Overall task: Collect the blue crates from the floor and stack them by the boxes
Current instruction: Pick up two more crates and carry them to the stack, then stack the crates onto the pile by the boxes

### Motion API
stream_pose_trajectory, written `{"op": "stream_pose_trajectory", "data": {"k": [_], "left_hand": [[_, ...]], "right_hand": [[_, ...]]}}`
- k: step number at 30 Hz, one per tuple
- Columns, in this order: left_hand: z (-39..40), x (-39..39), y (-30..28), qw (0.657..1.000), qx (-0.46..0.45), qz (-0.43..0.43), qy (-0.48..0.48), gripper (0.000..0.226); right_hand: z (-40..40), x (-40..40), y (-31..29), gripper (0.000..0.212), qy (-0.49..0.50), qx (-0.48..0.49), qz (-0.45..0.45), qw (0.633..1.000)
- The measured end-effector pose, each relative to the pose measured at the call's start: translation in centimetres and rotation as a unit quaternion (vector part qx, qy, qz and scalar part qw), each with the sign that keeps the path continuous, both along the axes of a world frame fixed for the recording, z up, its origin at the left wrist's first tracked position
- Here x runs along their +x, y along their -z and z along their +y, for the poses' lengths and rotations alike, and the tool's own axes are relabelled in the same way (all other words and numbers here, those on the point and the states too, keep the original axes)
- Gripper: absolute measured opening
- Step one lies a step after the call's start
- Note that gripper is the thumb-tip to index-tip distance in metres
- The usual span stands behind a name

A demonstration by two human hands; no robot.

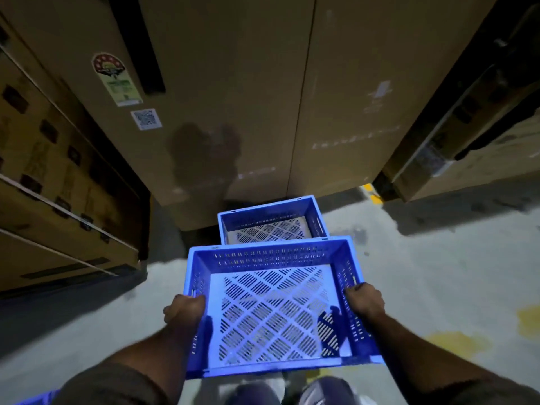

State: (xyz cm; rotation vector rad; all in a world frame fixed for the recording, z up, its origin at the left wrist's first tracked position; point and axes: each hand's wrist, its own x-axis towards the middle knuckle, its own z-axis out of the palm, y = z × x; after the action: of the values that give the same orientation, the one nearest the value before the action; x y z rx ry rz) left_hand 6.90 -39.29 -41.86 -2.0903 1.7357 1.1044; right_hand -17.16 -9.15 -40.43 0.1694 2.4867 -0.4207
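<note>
Here both hands [184, 312] clasp crate [271, 305] side rims.

Floor [423, 273]: pale grey concrete, scuffed, with yellow paint patches [455, 343] at the right and a yellow marking [369, 190] near the far carton corner. Large brown cardboard carton [248, 97] straight ahead, bearing a round-topped label [115, 78], a QR sticker [146, 118] and a black strip [140, 48]; strapped cartons [43, 171] stacked at left, another carton [467, 141] at right. Light: dim, a shadow [204, 153] falling on the central carton.
</note>
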Motion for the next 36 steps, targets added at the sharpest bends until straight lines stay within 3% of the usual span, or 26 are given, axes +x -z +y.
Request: {"op": "stream_pose_trajectory", "data": {"k": [9, 18, 20, 23, 25, 27, 29, 31, 33, 34, 36], "left_hand": [[-5.0, -3.4, 5.2, 0.998, -0.004, -0.027, -0.050, 0.038], [-12.7, -10.0, 11.4, 0.995, -0.076, 0.018, -0.067, 0.038], [-13.4, -11.3, 12.9, 0.996, -0.084, 0.025, -0.023, 0.035], [-11.2, -12.3, 14.8, 0.979, -0.138, -0.036, 0.145, 0.049], [-7.7, -12.2, 15.2, 0.932, -0.224, -0.034, 0.284, 0.057], [-3.9, -11.4, 16.9, 0.871, -0.231, 0.053, 0.430, 0.062], [-1.1, -10.7, 18.5, 0.864, -0.147, 0.134, 0.462, 0.050], [-0.5, -10.2, 20.7, 0.862, -0.121, 0.138, 0.473, 0.012], [-1.2, -10.3, 23.3, 0.842, -0.137, 0.096, 0.513, 0.031], [-1.7, -10.5, 23.6, 0.843, -0.121, 0.088, 0.516, 0.032], [-2.8, -11.3, 24.3, 0.813, -0.147, 0.038, 0.562, 0.017]], "right_hand": [[-5.3, -4.2, 6.5, 0.032, -0.080, 0.017, -0.058, 0.995], [-15.0, -13.5, 11.5, 0.036, -0.126, -0.018, 0.035, 0.991], [-16.2, -15.2, 13.3, 0.047, -0.152, -0.017, 0.031, 0.988], [-15.8, -15.5, 16.1, 0.051, -0.238, 0.050, 0.044, 0.969], [-15.0, -14.7, 17.7, 0.046, -0.290, 0.089, 0.112, 0.946], [-14.6, -13.6, 18.3, 0.047, -0.310, 0.078, 0.197, 0.927], [-14.5, -11.6, 18.6, 0.049, -0.354, 0.012, 0.232, 0.906], [-14.2, -8.4, 19.2, 0.044, -0.424, -0.110, 0.200, 0.877], [-13.7, -6.1, 19.5, 0.037, -0.485, -0.152, 0.167, 0.845], [-13.3, -5.7, 20.0, 0.035, -0.513, -0.151, 0.170, 0.828], [-13.6, -5.8, 20.4, 0.033, -0.560, -0.168, 0.186, 0.789]]}}
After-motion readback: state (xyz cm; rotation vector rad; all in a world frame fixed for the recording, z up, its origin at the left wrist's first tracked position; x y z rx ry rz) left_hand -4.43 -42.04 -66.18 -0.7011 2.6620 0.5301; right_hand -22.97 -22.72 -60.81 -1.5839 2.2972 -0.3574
